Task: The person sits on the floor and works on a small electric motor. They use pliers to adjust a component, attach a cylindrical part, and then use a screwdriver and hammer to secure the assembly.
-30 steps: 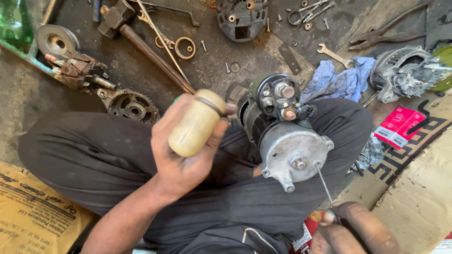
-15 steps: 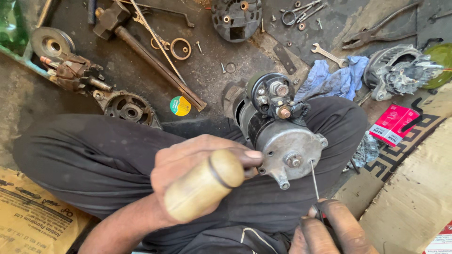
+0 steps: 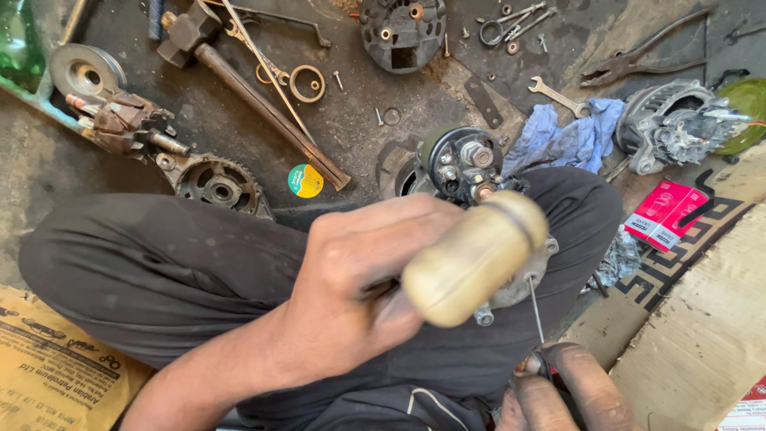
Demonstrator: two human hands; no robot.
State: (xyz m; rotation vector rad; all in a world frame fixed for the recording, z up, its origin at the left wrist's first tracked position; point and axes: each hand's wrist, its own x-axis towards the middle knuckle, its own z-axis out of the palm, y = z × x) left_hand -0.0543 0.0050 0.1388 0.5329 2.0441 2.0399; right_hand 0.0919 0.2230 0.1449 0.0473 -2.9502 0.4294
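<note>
My left hand (image 3: 359,271) grips a tool by its thick cream wooden handle (image 3: 471,259), which is blurred and lies over a grey starter motor (image 3: 467,168) resting on my lap. The tool's working end is hidden. My right hand (image 3: 558,391), at the bottom edge, pinches a thin metal rod (image 3: 535,307) whose tip reaches the motor's aluminium end housing (image 3: 523,283). The motor's terminal end with nuts faces away from me.
On the greasy floor lie a long hammer (image 3: 255,100), rings (image 3: 307,82), a small wrench (image 3: 558,97), pliers (image 3: 638,60), a blue rag (image 3: 570,140), a toothed housing (image 3: 215,183), a black end cover (image 3: 403,32), another motor assembly (image 3: 674,128) and a red box (image 3: 666,215). Cardboard (image 3: 710,335) lies right.
My left hand has swung the wooden-handled tool from raised near the floor side down and rightward onto the motor. The right hand keeps the thin rod against the housing.
</note>
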